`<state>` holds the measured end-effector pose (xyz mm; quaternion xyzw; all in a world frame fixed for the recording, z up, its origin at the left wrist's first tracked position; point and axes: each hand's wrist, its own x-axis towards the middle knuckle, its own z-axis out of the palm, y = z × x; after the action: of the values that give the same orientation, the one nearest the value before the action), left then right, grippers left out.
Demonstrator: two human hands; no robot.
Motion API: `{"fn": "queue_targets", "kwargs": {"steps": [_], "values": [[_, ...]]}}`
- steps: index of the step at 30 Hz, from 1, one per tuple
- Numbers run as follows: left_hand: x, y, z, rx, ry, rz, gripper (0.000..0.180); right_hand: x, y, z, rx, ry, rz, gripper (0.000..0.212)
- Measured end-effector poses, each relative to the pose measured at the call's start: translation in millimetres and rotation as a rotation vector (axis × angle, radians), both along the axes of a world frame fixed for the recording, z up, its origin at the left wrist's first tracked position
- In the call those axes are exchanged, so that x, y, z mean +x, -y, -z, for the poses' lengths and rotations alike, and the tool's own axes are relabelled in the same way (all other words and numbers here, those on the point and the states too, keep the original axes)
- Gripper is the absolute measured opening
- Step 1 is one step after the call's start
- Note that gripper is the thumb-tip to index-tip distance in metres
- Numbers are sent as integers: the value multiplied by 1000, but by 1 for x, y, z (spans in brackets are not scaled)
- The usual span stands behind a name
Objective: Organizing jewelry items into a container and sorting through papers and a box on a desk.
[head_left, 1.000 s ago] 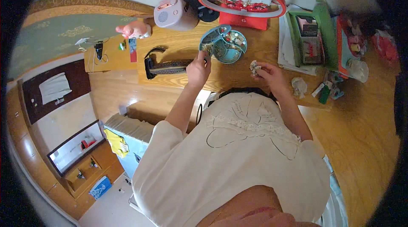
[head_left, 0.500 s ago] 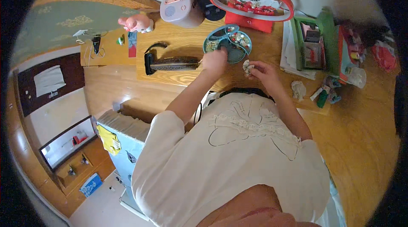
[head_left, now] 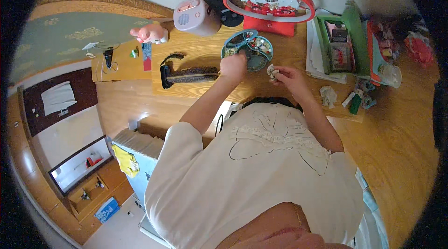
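Observation:
My left hand (head_left: pixel 233 66) is at the near left side of a round teal compartment tray (head_left: pixel 257 63) on the wooden desk. Its fingers are closed, with the tips over the tray's middle; whatever they pinch is hidden. Several small colourful beads or trinkets (head_left: pixel 260 45) fill the tray's right section, and paler bits lie in the left one. To the right of the tray, my right hand (head_left: pixel 290 79) is closed around a small crumpled whitish wad (head_left: pixel 272 72) with darker specks, held just above the desk.
Behind the tray stands a red-rimmed oval mirror (head_left: pixel 305 15), beside a pink speaker-like box (head_left: pixel 196 16). A dark long-handled brush-like thing (head_left: pixel 191 74) lies left. On the right are a green box (head_left: pixel 355 53), another crumpled whitish piece (head_left: pixel 328 96) and a clear cup (head_left: pixel 390 76).
The whole view has shifted slightly. Both hands stay almost in place; the right one still grips the whitish wad, and the left one's fingers stay over the tray.

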<state>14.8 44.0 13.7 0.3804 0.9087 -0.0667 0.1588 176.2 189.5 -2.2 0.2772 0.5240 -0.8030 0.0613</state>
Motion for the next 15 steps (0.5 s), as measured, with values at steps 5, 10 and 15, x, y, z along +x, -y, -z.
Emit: {"fn": "queue_targets", "kwargs": {"steps": [5,10,15], "values": [[4,20,7,116,-17,-52,14,-13,7,-4,-62,-23,-6,26],[14,36,13,42,66,-54,23,-53,31,8,-143,36,-9,25],[14,36,12,54,72,-87,39,-72,47,10,-113,62,41,25]]}}
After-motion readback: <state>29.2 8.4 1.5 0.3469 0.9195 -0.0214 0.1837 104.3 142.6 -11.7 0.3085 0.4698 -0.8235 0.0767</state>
